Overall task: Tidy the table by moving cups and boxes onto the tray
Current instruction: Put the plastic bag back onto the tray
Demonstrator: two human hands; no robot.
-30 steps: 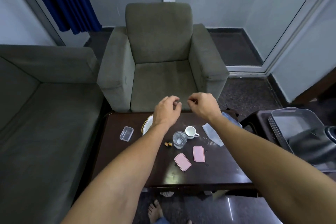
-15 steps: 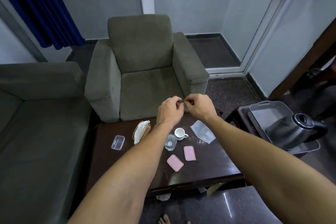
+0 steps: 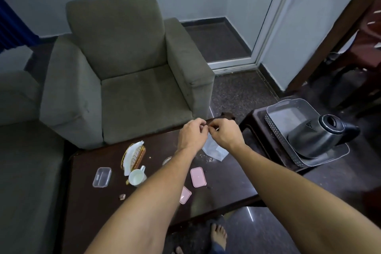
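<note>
My left hand and my right hand hover over the far edge of the dark table, fingertips pinched and touching each other; nothing shows between them. A white cup stands left of my left forearm. A clear plastic box lies further left. Two pink boxes lie near the table's middle, one partly under my forearm. A glass is mostly hidden by the same arm. The grey tray sits on a side table to the right.
A steel kettle fills the tray's near half. A napkin holder stands behind the cup, and a clear plastic bag lies under my right hand. A grey armchair faces the table, with a sofa to the left.
My two hands closed the gap and now touch at the fingertips. The view swung, showing more of the tray and kettle. The cup now appears beside the napkin holder, left of my forearm.
</note>
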